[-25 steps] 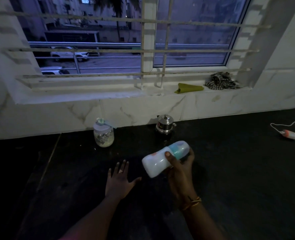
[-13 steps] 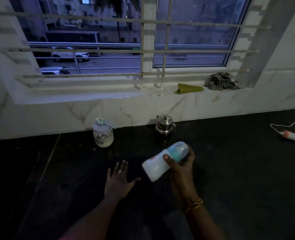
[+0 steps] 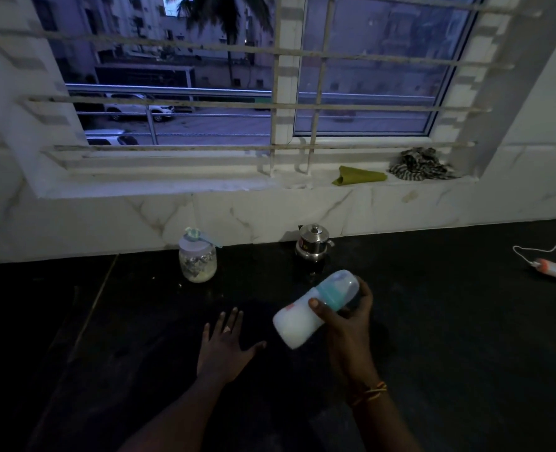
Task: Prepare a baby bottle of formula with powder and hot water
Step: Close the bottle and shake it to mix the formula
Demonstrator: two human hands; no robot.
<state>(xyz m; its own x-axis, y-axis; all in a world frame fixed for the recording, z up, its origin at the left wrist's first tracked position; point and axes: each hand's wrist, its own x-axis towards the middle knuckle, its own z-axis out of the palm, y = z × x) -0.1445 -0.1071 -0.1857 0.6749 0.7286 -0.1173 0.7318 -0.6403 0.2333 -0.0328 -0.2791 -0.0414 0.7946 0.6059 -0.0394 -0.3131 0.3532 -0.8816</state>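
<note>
Bottle (image 3: 315,308) tilted further (label unreadable), right hand (image 3: 348,324) gripping.

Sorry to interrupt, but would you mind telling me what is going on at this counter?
A person is mixing formula. The right hand holds a capped baby bottle of white liquid tilted above the dark counter. The left hand lies flat and open. A powder jar and a steel pot stand by the wall.

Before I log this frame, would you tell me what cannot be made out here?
Head view only:
- Jar contents: dim light, too small.
- Steel pot contents: lid on.
- Bottle far side: right hand covers it.
- Bottle label: blurred.
- Both forearms: cut off by the bottom edge.
</note>
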